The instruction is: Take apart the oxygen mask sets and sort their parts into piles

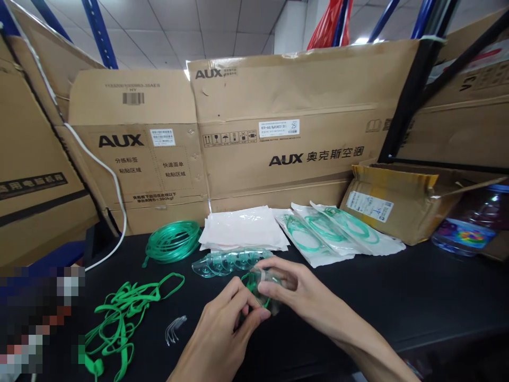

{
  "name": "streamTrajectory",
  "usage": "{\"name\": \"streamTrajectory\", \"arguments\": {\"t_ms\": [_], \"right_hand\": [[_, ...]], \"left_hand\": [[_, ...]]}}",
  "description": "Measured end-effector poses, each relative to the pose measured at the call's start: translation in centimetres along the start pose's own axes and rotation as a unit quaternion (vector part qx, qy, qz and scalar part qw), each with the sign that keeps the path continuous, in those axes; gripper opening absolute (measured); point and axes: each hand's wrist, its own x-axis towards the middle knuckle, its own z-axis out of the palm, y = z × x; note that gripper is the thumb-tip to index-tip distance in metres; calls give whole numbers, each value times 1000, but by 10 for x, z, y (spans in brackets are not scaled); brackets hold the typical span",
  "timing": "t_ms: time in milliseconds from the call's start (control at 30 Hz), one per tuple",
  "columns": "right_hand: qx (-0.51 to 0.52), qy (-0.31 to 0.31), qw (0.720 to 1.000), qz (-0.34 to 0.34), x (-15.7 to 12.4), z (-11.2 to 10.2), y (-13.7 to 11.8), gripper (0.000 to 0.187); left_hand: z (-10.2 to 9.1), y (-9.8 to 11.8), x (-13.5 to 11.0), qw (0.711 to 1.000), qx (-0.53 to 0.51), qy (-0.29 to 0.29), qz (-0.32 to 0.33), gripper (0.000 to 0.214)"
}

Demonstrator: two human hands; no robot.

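My right hand is closed round a clear plastic face mask in front of me. At the mask's left side, my left hand is closed with fingertips pinched at a green elastic strap. Its fingers partly hide the strap. Just behind my hands lies a row of clear greenish masks, overlapping one another. Loose green elastic straps are tangled on the black table to the left. Between them and my left hand is a small bunch of thin metal strips.
Behind the masks are coiled green tubing, a stack of white pouches and several packs of tubing. An open carton and a plastic bottle stand right. Cardboard panels wall the back; a white cable hangs left.
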Motion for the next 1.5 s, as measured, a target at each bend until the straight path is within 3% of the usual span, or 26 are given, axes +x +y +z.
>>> {"name": "streamTrajectory", "arguments": {"t_ms": [167,333,500,833,1033,1167,1500], "right_hand": [[-5,120,993,-6,-2,-23,-9,51],[-56,25,998,17,-5,-20,-8,47],[-35,-30,999,5,0,-6,2,38],[-82,49,995,-3,5,-32,7,44],[-79,-22,997,3,2,-19,7,35],[-67,-53,996,16,1,-11,4,33],[-81,1,997,-4,9,-15,19,30]], "left_hand": [[0,-4,2,1000,0,-17,-16,17],[5,-13,9,995,10,76,-66,33],[7,-12,9,995,20,85,-50,22],[5,-8,8,998,25,11,-53,25],[8,-13,10,995,35,47,-85,19],[7,-12,11,996,34,45,-69,21],[10,-5,9,998,5,3,-60,27]]}}
